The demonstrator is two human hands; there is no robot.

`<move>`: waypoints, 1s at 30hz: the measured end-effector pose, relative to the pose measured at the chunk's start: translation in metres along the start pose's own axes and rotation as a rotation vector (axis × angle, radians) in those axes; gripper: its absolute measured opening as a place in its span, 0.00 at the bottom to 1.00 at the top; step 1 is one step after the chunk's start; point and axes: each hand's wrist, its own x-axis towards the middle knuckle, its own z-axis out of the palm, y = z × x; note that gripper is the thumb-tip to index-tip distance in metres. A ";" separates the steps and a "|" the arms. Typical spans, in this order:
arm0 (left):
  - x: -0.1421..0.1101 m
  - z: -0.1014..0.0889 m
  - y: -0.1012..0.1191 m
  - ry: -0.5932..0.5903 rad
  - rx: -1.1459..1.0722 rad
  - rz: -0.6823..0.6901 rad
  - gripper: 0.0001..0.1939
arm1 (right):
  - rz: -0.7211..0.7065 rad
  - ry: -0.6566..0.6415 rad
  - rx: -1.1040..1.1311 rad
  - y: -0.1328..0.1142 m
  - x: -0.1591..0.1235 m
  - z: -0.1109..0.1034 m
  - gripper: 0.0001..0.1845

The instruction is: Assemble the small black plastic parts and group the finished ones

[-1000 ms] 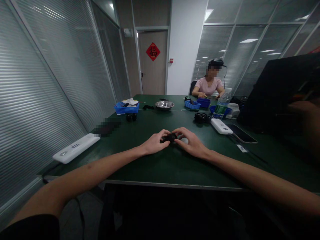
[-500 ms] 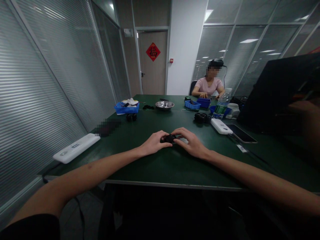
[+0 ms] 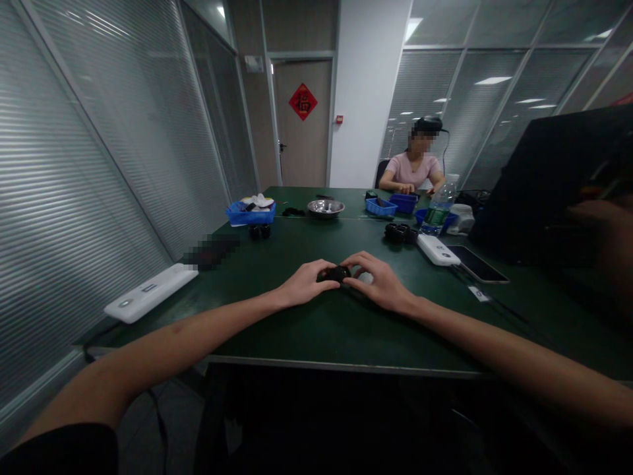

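Note:
My left hand (image 3: 302, 284) and my right hand (image 3: 378, 282) meet over the middle of the dark green table (image 3: 306, 330). Both pinch a small black part (image 3: 337, 274) between their fingertips, just above the tabletop. The fingers of each hand are curled round it. A small pale piece (image 3: 366, 278) shows under my right hand's fingers; I cannot make out what it is.
A white power strip (image 3: 151, 292) lies at the left edge. A second white block (image 3: 438, 250), a phone (image 3: 477, 264), black parts (image 3: 400, 232), a water bottle (image 3: 439, 209), blue trays (image 3: 250, 212) and a metal bowl (image 3: 326, 208) stand farther back. Another person (image 3: 413, 168) works at the far end. A dark shape (image 3: 558, 185) fills the right.
Both hands stay on the small black part in nearly the same spot. Only the fingers have shifted slightly around it.

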 end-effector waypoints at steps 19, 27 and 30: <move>0.001 -0.003 0.003 -0.024 -0.131 -0.081 0.21 | 0.035 0.022 0.009 -0.002 0.000 0.000 0.15; 0.001 -0.001 -0.001 -0.025 -0.115 -0.073 0.21 | -0.021 0.032 0.011 0.002 0.000 0.000 0.08; 0.001 -0.001 -0.002 -0.027 -0.122 -0.059 0.21 | -0.037 0.028 0.016 0.001 0.001 0.001 0.07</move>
